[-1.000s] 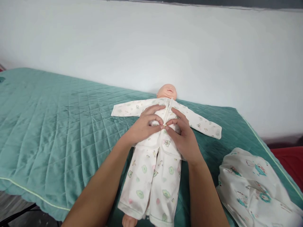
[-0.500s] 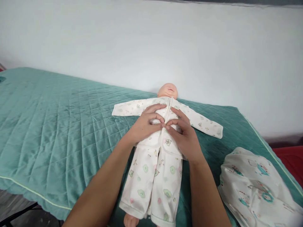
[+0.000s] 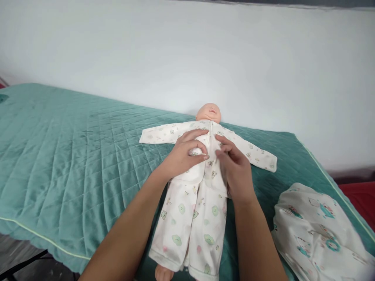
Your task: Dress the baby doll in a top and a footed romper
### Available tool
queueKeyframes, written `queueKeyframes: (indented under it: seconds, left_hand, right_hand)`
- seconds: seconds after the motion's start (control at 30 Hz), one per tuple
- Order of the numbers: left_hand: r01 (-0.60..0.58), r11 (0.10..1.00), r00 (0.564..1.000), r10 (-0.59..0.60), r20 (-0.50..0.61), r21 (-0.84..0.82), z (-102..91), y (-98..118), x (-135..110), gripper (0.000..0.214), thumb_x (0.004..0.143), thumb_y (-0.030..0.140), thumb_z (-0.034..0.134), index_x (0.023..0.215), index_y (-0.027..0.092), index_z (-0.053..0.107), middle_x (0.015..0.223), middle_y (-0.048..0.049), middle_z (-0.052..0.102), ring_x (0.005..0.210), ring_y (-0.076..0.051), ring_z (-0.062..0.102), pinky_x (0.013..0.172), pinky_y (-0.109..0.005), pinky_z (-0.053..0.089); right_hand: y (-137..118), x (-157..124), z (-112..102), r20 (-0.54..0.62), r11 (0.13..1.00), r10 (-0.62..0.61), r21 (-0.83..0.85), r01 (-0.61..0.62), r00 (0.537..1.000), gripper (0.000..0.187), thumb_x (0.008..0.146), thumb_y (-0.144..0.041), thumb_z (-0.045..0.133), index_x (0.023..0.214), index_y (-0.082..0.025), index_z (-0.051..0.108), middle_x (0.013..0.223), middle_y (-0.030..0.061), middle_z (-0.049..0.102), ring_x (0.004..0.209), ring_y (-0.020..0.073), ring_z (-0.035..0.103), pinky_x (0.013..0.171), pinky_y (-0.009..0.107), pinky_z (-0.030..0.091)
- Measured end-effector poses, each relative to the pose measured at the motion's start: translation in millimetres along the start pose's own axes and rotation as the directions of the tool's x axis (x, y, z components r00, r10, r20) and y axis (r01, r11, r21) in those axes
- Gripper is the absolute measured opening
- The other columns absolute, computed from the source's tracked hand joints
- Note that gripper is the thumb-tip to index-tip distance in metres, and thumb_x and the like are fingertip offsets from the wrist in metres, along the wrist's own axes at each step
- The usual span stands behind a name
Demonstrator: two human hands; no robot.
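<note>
A baby doll (image 3: 208, 112) lies on its back, arms spread, in a white printed jacket (image 3: 181, 130) and matching trousers (image 3: 175, 230). My left hand (image 3: 187, 153) rests on the doll's chest, thumb and index finger pinching the jacket's front edge at the middle. Opposite it, my right hand (image 3: 234, 166) is over the other front panel, clear of the middle edge. Its fingers are bent and loosely apart, slightly blurred, with nothing visible in them. The front edges are apart below my fingers. One bare foot (image 3: 164, 273) shows below a trouser leg.
A green quilted cover (image 3: 88, 156) spreads beneath the doll, ending at the white wall (image 3: 175, 58) behind. White printed cloth (image 3: 316, 230) lies bunched at the right. Beyond the cover's right edge is a red object (image 3: 359, 199).
My right hand has drawn back to the right from the jacket's middle edge, where both hands were pinching together. The lower front has parted a little. My left hand keeps its pinch.
</note>
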State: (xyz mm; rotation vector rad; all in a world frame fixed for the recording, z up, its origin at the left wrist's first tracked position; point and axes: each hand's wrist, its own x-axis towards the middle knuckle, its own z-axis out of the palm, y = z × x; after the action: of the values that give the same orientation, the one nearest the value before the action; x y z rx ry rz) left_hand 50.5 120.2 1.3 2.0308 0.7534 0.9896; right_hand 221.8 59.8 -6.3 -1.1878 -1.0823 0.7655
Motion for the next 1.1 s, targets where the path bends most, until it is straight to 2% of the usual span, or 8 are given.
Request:
queueKeyframes:
  seconds: [0.1, 0.27, 0.43, 0.53, 0.7, 0.77, 0.97, 1.1]
  left_hand:
    - [0.051, 0.975, 0.974, -0.097, -0.206, -0.218, -1.5, -7.9, 2.0, 0.009, 0.091, 0.030, 0.064, 0.086, 0.022, 0.063, 0.141, -0.0046, 0.062, 0.135, -0.023, 0.053, 0.114, -0.042, 0.041]
    - [0.235, 0.888, 0.742, -0.427, -0.517, -0.396, -6.8, -21.5, 8.3, 0.022, 0.095, 0.044, 0.055, 0.096, 0.022, 0.058, 0.113, -0.0046, 0.068, 0.102, -0.019, 0.064, 0.091, -0.033, 0.053]
    - [0.379, 0.916, 0.841, -0.401, -0.363, -0.134, -6.9, -23.8, 10.2, 0.032, 0.081, 0.038, 0.074, 0.108, 0.025, 0.065, 0.110, -0.0017, 0.063, 0.086, -0.016, 0.059, 0.079, -0.029, 0.049]
    - [0.379, 0.919, 0.830, -0.391, -0.399, -0.110, -19.1, -33.6, 9.0, 0.015, 0.083, 0.029, 0.068, 0.097, 0.022, 0.067, 0.092, 0.0005, 0.063, 0.078, -0.014, 0.057, 0.075, -0.028, 0.048]
    - [0.533, 0.846, 0.620, -0.385, -0.684, 0.007, -49.3, -60.3, 4.3, 0.012, 0.084, 0.017, 0.059, 0.093, 0.020, 0.065, 0.084, -0.0001, 0.059, 0.075, -0.016, 0.056, 0.073, -0.030, 0.048]
    - [0.567, 0.799, 0.650, -0.284, -0.705, 0.201, -51.0, -64.6, 4.0, 0.018, 0.085, 0.013, 0.054, 0.098, 0.021, 0.065, 0.099, -0.0051, 0.062, 0.093, -0.021, 0.060, 0.086, -0.036, 0.050]
    - [0.307, 0.714, 0.917, -0.044, -0.397, 0.630, -29.9, -63.6, 14.7, 0.034, 0.096, 0.024, 0.049, 0.126, 0.022, 0.064, 0.135, -0.0118, 0.060, 0.130, -0.031, 0.049, 0.114, -0.048, 0.037]
    - [0.229, 0.692, 0.965, -0.070, -0.252, 0.685, -24.2, -73.5, 23.6, 0.041, 0.100, 0.025, 0.042, 0.137, 0.027, 0.060, 0.146, -0.0104, 0.055, 0.137, -0.029, 0.045, 0.120, -0.052, 0.026]
  right_hand:
    - [5.9, 5.6, -8.3, -0.255, 0.964, 0.156, 0.249, -0.091, 0.954, 0.025, 0.081, -0.038, 0.071, 0.074, -0.023, 0.052, 0.083, -0.0021, 0.064, 0.080, 0.0173, 0.062, 0.075, 0.032, 0.051]
    - [7.7, 10.3, -12.5, -0.372, 0.977, 0.193, -0.015, -0.213, 0.908, 0.030, 0.077, -0.046, 0.075, 0.093, -0.023, 0.064, 0.079, -0.0033, 0.059, 0.070, 0.0146, 0.054, 0.067, 0.029, 0.046]
    - [6.4, 6.5, -4.2, -0.272, 0.940, 0.109, -0.284, -0.188, 0.956, 0.045, 0.073, -0.051, 0.078, 0.108, -0.024, 0.069, 0.095, 0.0004, 0.069, 0.086, 0.0210, 0.061, 0.080, 0.035, 0.049]
    - [9.5, 10.3, -14.2, -0.355, 0.938, 0.113, -0.271, -0.218, 0.928, 0.035, 0.075, -0.045, 0.074, 0.102, -0.023, 0.071, 0.093, 0.0003, 0.069, 0.085, 0.0209, 0.062, 0.079, 0.035, 0.048]
    - [16.4, 24.4, -55.5, -0.553, 0.875, -0.052, -0.427, -0.229, 0.831, 0.032, 0.074, -0.035, 0.067, 0.101, -0.018, 0.070, 0.095, 0.0054, 0.069, 0.087, 0.0232, 0.062, 0.086, 0.040, 0.049]
    - [21.4, 27.7, -65.9, -0.524, 0.793, -0.141, -0.567, -0.221, 0.840, 0.037, 0.074, -0.035, 0.064, 0.107, -0.016, 0.068, 0.103, 0.0106, 0.069, 0.094, 0.0271, 0.062, 0.092, 0.045, 0.048]
    - [36.9, 27.5, -48.8, -0.060, 0.451, -0.391, -0.883, 0.134, 0.918, 0.046, 0.090, -0.034, 0.053, 0.132, -0.017, 0.059, 0.139, 0.0201, 0.057, 0.134, 0.0358, 0.046, 0.114, 0.057, 0.034]
    - [40.0, 34.5, -37.7, 0.133, 0.350, -0.362, -0.898, 0.266, 0.923, 0.040, 0.098, -0.025, 0.038, 0.130, -0.026, 0.062, 0.146, 0.0121, 0.056, 0.142, 0.0340, 0.040, 0.114, 0.059, 0.034]
